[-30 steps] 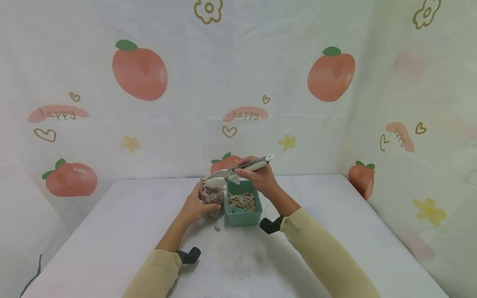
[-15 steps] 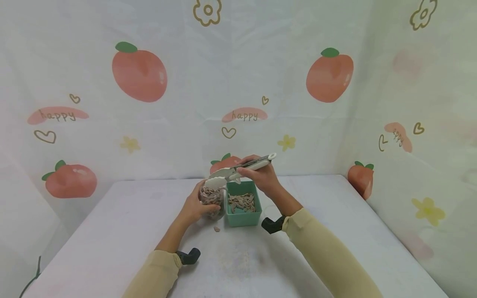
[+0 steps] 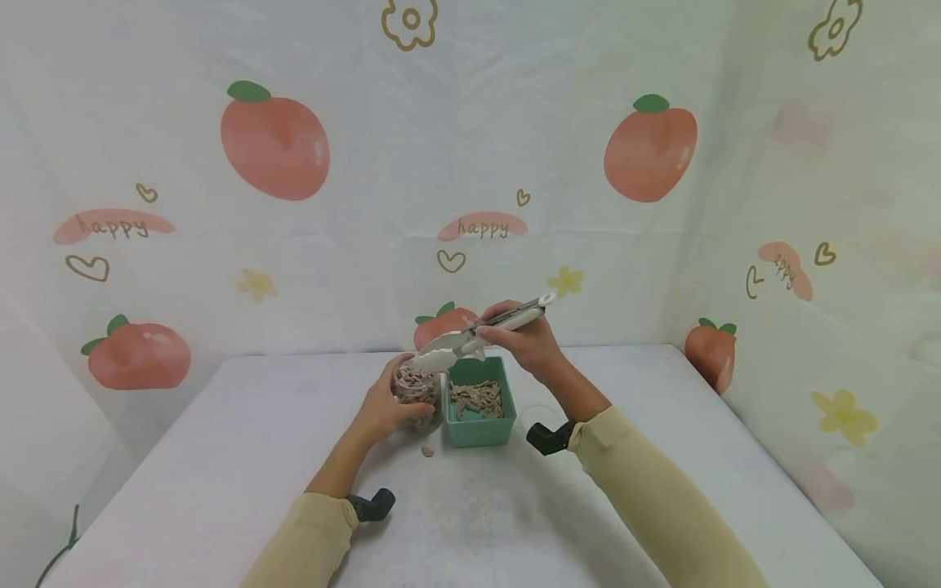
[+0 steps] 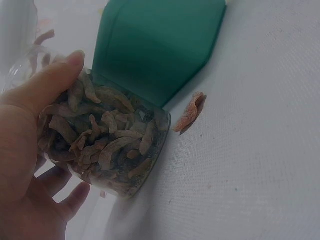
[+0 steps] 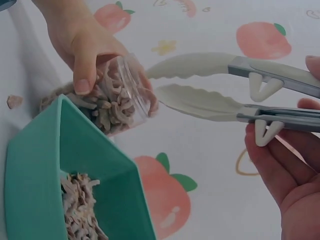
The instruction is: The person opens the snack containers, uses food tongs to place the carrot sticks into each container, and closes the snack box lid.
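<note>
My left hand (image 3: 384, 408) grips a clear jar (image 4: 107, 135) packed with brownish dried strips, its thumb and fingers round the wall. In my right hand (image 3: 524, 339) is a pair of tongs (image 5: 240, 90) with pale scalloped heads and metal arms. The heads stand a little apart at the jar's mouth, and I see nothing between them in the right wrist view. Right beside the jar stands a green rectangular box (image 3: 481, 434) with a layer of similar strips (image 3: 478, 398) in it.
One loose strip (image 4: 190, 113) lies on the white table (image 3: 470, 523) in front of the jar and box. Behind the table hangs a printed curtain (image 3: 353, 269). A thin pale ring (image 3: 540, 408), partly hidden by the right arm, lies right of the box.
The tongs have lowered to the jar's mouth and then shifted up and right with my right hand. A strip seen at their tips earlier no longer shows there. My left hand stays put.
</note>
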